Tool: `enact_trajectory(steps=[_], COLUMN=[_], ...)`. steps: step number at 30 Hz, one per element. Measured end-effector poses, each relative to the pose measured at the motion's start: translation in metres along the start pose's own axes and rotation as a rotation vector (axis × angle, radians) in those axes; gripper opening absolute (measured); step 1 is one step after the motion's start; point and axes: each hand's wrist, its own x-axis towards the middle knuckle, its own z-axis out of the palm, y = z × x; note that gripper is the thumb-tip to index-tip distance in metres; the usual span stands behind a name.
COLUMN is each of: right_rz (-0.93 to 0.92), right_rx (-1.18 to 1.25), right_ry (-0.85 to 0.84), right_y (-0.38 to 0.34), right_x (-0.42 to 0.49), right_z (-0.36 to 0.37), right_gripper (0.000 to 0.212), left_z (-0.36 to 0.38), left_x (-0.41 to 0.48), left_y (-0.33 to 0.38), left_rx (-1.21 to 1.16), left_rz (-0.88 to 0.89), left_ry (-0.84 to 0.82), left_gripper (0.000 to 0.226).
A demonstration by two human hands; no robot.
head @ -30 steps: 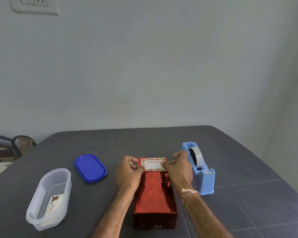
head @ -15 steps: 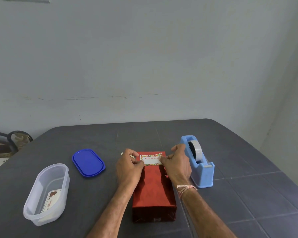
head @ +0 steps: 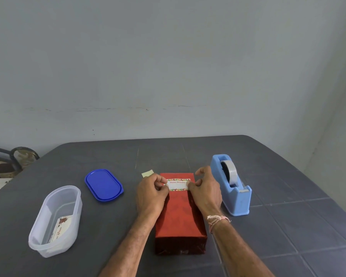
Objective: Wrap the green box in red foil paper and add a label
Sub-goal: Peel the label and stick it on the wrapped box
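By the left hand [head: 152, 193] one end of the label [head: 177, 184] is pinched, by the right hand [head: 206, 188] the other, on the far end of the wrapped box [head: 180, 216], which lies on the table [head: 288, 226]. The label is best squared to the box's edges, then smoothed outward from its centre.

Long red foil-wrapped box [head: 180, 214]: glossy, mirror-like, crinkled at the near end. White rectangular paper label [head: 177, 184]: matt, printed. Light-blue plastic tape dispenser [head: 236, 198] and oval dark-blue plastic lid [head: 103, 184]: smooth, slight sheen. Translucent oval plastic tub [head: 56, 218]: frosted. Dark grey table [head: 88, 156]: matt, possibly laminate. Pink-white thread band [head: 218, 219] on my right wrist: soft cloth.
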Motion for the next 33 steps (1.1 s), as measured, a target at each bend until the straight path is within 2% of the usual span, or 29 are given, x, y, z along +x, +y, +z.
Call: enact_trajectory(steps=[2,6,9,15,24,33], right_rz=[-0.01,-0.041,-0.047,0.008,0.086,0.051], right_rx=[-0.015,-0.024,0.025,0.107,0.257,0.111], right_ry=[-0.027,-0.103,-0.12,-0.134,-0.205,-0.22], right_y=[0.001,0.003,0.008,0.011,0.023,0.011], right_x=[0.003,0.003,-0.001,-0.004,-0.001,-0.009], right_z=[-0.001,-0.001,-0.002,-0.005,-0.019,-0.028], right_gripper=[0.019,0.024,0.01,0.028,0.023,0.029], left_z=[0.0,-0.002,-0.003,-0.007,-0.002,-0.006], left_x=[0.002,0.006,0.004,-0.004,-0.021,-0.027], left_y=[-0.004,-0.011,-0.013,-0.015,-0.012,-0.004], left_rx=[-0.01,-0.061,-0.157,-0.32,-0.456,-0.463], left_rz=[-0.002,-0.028,-0.062,-0.162,-0.25,-0.245], left_ry=[-0.015,-0.037,-0.065,-0.062,-0.063,-0.074], left_gripper=[0.014,0.016,0.016,0.014,0.016,0.016])
